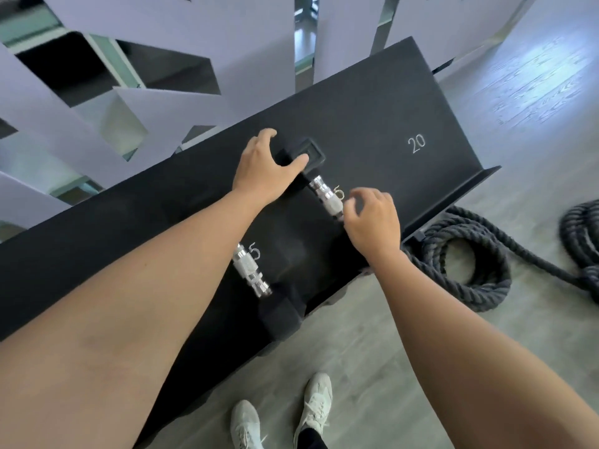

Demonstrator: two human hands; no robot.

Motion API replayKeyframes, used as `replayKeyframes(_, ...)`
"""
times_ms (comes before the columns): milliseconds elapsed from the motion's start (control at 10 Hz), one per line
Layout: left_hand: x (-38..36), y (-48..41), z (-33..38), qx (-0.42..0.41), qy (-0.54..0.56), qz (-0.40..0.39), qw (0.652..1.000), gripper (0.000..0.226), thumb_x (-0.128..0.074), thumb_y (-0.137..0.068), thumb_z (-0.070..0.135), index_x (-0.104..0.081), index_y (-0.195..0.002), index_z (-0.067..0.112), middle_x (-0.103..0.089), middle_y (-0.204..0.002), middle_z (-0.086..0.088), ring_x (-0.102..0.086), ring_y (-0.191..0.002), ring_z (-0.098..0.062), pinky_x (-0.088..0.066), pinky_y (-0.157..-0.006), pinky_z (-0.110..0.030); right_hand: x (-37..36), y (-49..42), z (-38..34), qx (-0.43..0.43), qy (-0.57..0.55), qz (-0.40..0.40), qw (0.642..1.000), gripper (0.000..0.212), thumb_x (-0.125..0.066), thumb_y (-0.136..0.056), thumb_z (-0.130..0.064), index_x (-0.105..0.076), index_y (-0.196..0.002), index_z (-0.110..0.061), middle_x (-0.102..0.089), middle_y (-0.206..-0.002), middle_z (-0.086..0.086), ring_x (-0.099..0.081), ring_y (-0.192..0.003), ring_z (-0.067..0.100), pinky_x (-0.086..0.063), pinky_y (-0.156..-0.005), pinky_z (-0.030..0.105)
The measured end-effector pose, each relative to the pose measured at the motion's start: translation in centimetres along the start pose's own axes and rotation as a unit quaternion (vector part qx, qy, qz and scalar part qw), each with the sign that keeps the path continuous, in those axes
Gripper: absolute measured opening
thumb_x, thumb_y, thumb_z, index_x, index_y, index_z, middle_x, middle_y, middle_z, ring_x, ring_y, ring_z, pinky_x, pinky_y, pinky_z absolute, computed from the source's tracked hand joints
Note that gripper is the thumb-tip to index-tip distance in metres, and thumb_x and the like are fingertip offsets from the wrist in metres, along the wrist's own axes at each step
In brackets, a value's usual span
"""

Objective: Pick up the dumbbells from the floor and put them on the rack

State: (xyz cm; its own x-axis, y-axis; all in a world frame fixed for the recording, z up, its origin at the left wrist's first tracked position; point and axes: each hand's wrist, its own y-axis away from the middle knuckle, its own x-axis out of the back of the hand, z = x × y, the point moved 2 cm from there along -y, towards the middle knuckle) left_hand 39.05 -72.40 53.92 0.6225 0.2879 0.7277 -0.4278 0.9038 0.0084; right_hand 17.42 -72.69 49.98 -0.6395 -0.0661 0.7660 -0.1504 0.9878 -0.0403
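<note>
Rack (372, 108) holds near dumbbell (248, 264), far dumbbell (327, 196); left grip (264, 166) clamps far head; right grip (372, 218) curled, hold unclear.

The rack (372, 102) is black with white numerals, 20 and 5. On it, the dumbbell (325, 197) and second dumbbell (251, 270) have black heads and silver cross-hatched handles. Right of the rack, a charcoal twisted rope (470, 254) lies on the pale grey wood-grain floor (356, 367). White shoes (316, 406) stand before the rack, with pale lilac panels (194, 43) behind it.

Gym: dumbbell rack (372, 102) w/ weight nos., coiled battle rope (486, 293).
</note>
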Motion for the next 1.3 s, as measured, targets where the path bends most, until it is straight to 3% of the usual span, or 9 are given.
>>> replayKeyframes(100,-3.6,-1.5,0.3,0.016,0.034,-0.030,0.999,0.096,-0.072,-0.065,0.064,-0.034,-0.144,0.023,-0.042,-0.144,-0.004,-0.040,-0.130,-0.022,-0.036,-0.101,-0.034,-0.8,-0.5,4.8,-0.053,0.011,-0.040,0.998,0.032,-0.052,-0.095,-0.026,-0.069,-0.118,-0.012,-0.068,-0.125,0.007,-0.053,-0.120,0.031,-0.041,-0.101,0.038)
replayKeyframes(200,-5.3,-2.4,0.2,0.003,0.014,-0.030,0.999,0.099,-0.079,-0.060,0.061,-0.037,-0.141,0.023,-0.045,-0.137,-0.004,-0.045,-0.123,-0.022,-0.041,-0.100,-0.035,-1.8,0.2,6.6,-0.077,0.010,-0.078,0.994,0.036,-0.057,-0.092,-0.039,-0.069,-0.118,-0.017,-0.067,-0.126,0.004,-0.056,-0.118,0.031,-0.043,-0.100,0.037)
replayKeyframes(300,-6.3,-3.0,-0.1,-0.023,-0.013,0.027,0.999,0.090,-0.084,-0.055,0.055,-0.048,-0.130,0.019,-0.054,-0.123,-0.004,-0.053,-0.108,-0.022,-0.049,-0.088,-0.033,-2.4,1.5,7.3,-0.004,0.056,-0.088,0.995,0.061,-0.070,-0.074,-0.060,-0.066,-0.121,-0.020,-0.063,-0.127,0.004,-0.058,-0.115,0.033,-0.047,-0.098,0.043)
replayKeyframes(400,-6.5,-2.9,-0.2,-0.027,-0.005,0.060,0.998,0.086,-0.084,-0.056,0.052,-0.051,-0.128,0.018,-0.056,-0.123,-0.004,-0.055,-0.107,-0.023,-0.044,-0.083,-0.028,-2.3,1.8,7.3,0.043,0.095,-0.129,0.986,0.082,-0.073,-0.064,-0.070,-0.060,-0.130,-0.024,-0.055,-0.137,0.006,-0.054,-0.120,0.034,-0.047,-0.100,0.048)
replayKeyframes(500,-6.9,-3.4,0.4,-0.034,-0.002,0.062,0.998,0.085,-0.084,-0.058,0.049,-0.051,-0.130,0.017,-0.056,-0.125,-0.005,-0.054,-0.109,-0.024,-0.044,-0.083,-0.028,-1.8,0.9,7.5,0.035,0.112,-0.183,0.976,0.090,-0.077,-0.062,-0.069,-0.052,-0.136,-0.024,-0.048,-0.139,0.004,-0.051,-0.122,0.033,-0.046,-0.099,0.043)
replayKeyframes(700,-8.0,-4.9,2.0,-0.055,-0.019,0.027,0.998,0.086,-0.084,-0.060,0.049,-0.050,-0.132,0.018,-0.055,-0.126,-0.004,-0.053,-0.111,-0.023,-0.049,-0.085,-0.033,-1.8,0.2,8.2,0.028,0.094,-0.185,0.978,0.090,-0.075,-0.068,-0.067,-0.051,-0.140,-0.019,-0.047,-0.139,0.006,-0.047,-0.123,0.036,-0.043,-0.105,0.042)
replayKeyframes(1000,-7.8,-5.3,2.1,-0.047,-0.016,0.004,0.999,0.086,-0.085,-0.061,0.048,-0.047,-0.133,0.019,-0.052,-0.128,-0.004,-0.050,-0.112,-0.022,-0.048,-0.085,-0.032,-1.9,0.1,8.2,0.017,0.099,-0.175,0.980,0.089,-0.075,-0.068,-0.068,-0.051,-0.139,-0.020,-0.047,-0.139,0.005,-0.047,-0.124,0.035,-0.043,-0.104,0.042)
replayKeyframes(1200,-6.1,-5.2,3.0,-0.015,-0.029,-0.091,0.995,0.091,-0.081,-0.065,0.056,-0.041,-0.139,0.021,-0.049,-0.133,-0.004,-0.047,-0.121,-0.023,-0.044,-0.096,-0.035,-0.4,-0.5,6.4,-0.006,0.123,-0.198,0.972,0.083,-0.071,-0.070,-0.071,-0.053,-0.135,-0.021,-0.048,-0.140,0.004,-0.050,-0.124,0.032,-0.045,-0.102,0.042)
replayKeyframes(1300,-3.2,-4.7,4.9,0.001,0.001,-0.073,0.997,0.082,-0.076,-0.072,0.056,-0.044,-0.139,0.022,-0.052,-0.136,-0.004,-0.048,-0.124,-0.022,-0.037,-0.091,-0.030,2.9,-3.5,2.1,0.014,0.109,-0.140,0.984,0.076,-0.065,-0.078,-0.069,-0.056,-0.133,-0.018,-0.052,-0.141,0.004,-0.050,-0.127,0.030,-0.044,-0.099,0.041)
